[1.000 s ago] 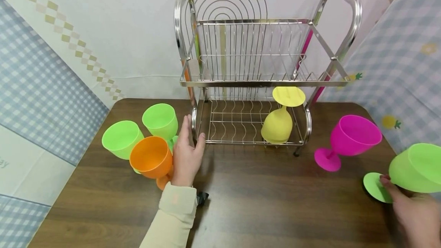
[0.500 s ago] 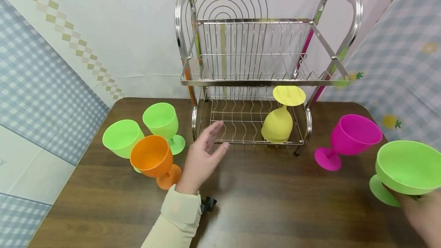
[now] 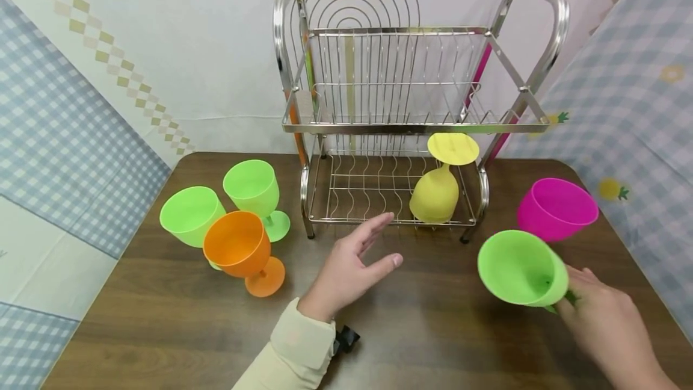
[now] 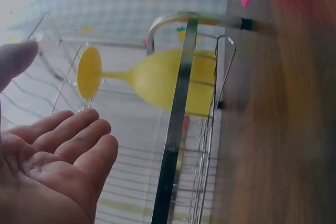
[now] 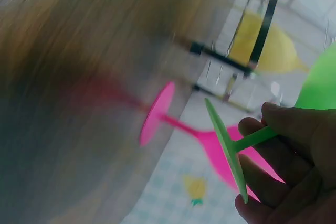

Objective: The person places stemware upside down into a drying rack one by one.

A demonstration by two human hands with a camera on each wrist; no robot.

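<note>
At far centre of wooden table [image 3: 433, 348], metal rack [image 3: 400, 129]; left hand [image 3: 348, 269] at near centre, grip wide; right hand [image 3: 606, 315], near right, holds tilted green cup [image 3: 514, 266] by stem; pink cup [image 3: 559, 212] just beyond; yellow cup [image 3: 435, 196] in rack.

Seen from the head, the left hand [image 3: 349, 269] hung at six o'clock, fingers [image 3: 369, 232] nearly straight and aimed at one, thumb [image 3: 383, 268] spread toward two; the left forearm [image 3: 292, 351] came in from seven. At four o'clock the right hand [image 3: 606, 315] reached toward ten, its fingers curled in a grip, the right forearm [image 3: 644, 372] slanting away toward five
</note>
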